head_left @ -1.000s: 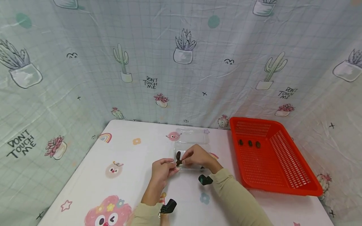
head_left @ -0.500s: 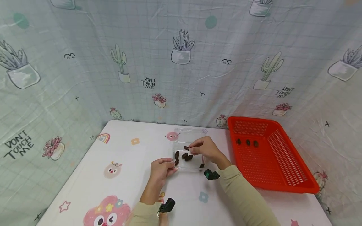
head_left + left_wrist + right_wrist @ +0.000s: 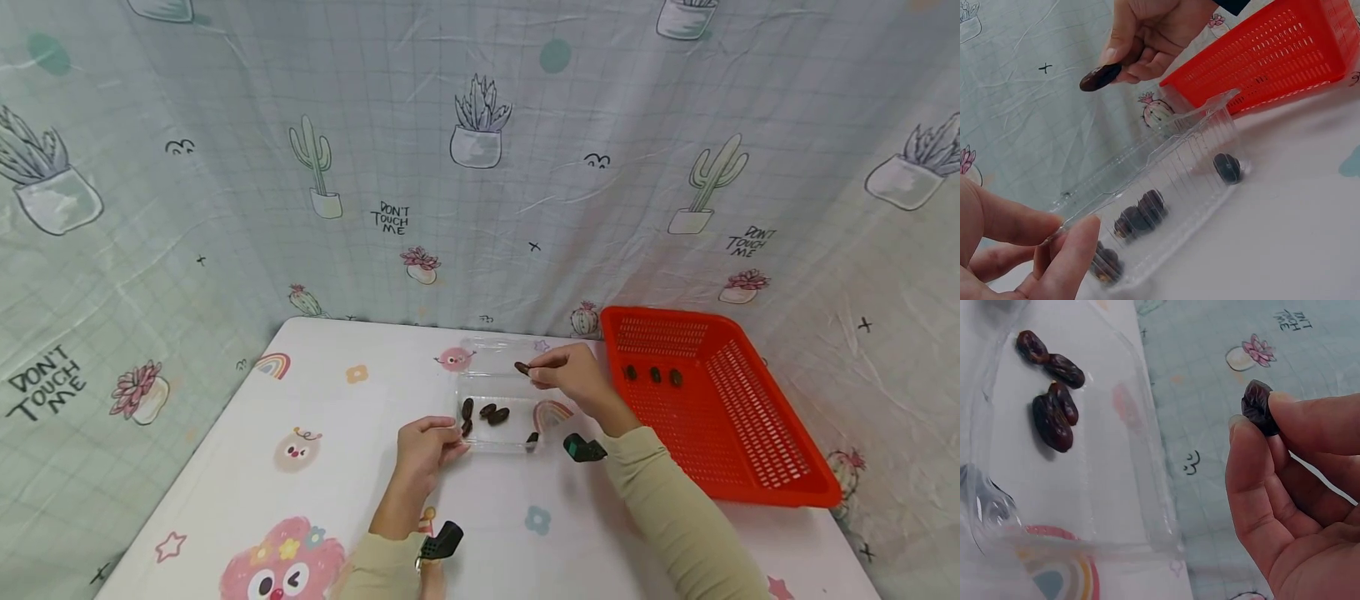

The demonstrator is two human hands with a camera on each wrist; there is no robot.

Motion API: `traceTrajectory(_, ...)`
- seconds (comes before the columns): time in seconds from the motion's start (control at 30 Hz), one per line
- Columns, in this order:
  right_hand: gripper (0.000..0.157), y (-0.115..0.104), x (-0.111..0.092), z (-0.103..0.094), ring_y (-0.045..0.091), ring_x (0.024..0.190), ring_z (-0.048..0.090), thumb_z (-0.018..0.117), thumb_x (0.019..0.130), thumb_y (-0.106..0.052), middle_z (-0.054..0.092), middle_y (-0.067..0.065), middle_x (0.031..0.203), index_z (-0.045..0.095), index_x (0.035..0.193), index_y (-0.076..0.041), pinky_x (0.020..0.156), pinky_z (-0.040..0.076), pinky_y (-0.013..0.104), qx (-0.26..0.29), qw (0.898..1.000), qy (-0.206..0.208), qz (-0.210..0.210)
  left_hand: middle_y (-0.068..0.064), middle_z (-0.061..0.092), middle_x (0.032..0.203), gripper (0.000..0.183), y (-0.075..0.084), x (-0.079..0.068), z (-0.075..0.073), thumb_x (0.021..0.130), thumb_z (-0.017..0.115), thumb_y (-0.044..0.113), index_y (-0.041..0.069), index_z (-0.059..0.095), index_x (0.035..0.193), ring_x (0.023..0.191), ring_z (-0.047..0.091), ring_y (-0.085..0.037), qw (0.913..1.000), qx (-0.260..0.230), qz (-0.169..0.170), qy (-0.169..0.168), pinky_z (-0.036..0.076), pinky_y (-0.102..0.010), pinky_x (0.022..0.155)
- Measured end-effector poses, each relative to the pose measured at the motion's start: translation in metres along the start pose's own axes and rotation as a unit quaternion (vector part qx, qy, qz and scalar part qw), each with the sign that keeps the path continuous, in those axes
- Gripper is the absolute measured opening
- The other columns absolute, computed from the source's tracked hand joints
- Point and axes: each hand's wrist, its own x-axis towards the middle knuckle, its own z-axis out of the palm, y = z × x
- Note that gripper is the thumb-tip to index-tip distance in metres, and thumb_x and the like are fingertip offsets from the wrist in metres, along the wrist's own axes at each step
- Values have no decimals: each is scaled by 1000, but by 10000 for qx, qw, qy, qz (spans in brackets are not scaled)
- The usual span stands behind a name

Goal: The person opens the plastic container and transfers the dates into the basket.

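Note:
My right hand point(image 3: 577, 379) pinches a dark brown date point(image 3: 1257, 407) between thumb and fingers, raised over the far side of a clear plastic clamshell box point(image 3: 1179, 156). The box sits on the table with its lid folded back, away from me. Thumb and fingers of my left hand point(image 3: 423, 450) pinch the box's near left rim. Inside lie several dates: a pair at the left, another pair point(image 3: 1054, 419) near the middle, and a single date point(image 3: 1227, 167) at the near right corner.
A red perforated plastic basket point(image 3: 750, 450) stands at the right of the table, with 3 dates point(image 3: 655, 375) near its back left. Behind the white printed table point(image 3: 360, 467) hangs a cactus-patterned curtain point(image 3: 480, 225).
My right hand moved from inside the box, picked up a date, and carried it back and to the right. My left hand keeps its hold on the box's rim.

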Motion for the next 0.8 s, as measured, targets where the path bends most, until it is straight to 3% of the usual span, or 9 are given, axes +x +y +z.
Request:
traceTrajectory(0.47,23,1,-8,-43,24,90,77,72,97,-8,75,16,106,75,114,8,85,67,27,393,9984,414,2,-8,62,79,30,1,-1,2,89,65,-13,-20,60,118,67,63,-14,10000,62,-5,-20,68,-28,65)
traceTrajectory(0.63,26,6,-10,-54,17,90,75,71,99,-10,71,16,112,73,118,7,85,66,23,413,9977,536,8,-8,62,79,30,1,-1,2,89,65,-13,-20,60,118,67,63,-13,10000,68,-30,-13,68,-27,64)
traceTrajectory(0.8,31,11,-14,-68,11,85,75,72,99,-13,73,4,103,71,123,7,84,66,22,542,9963,669,-13,-8,62,78,31,2,-1,2,89,64,-14,-20,60,119,67,63,-14,10000,74,-44,4,68,-28,65)
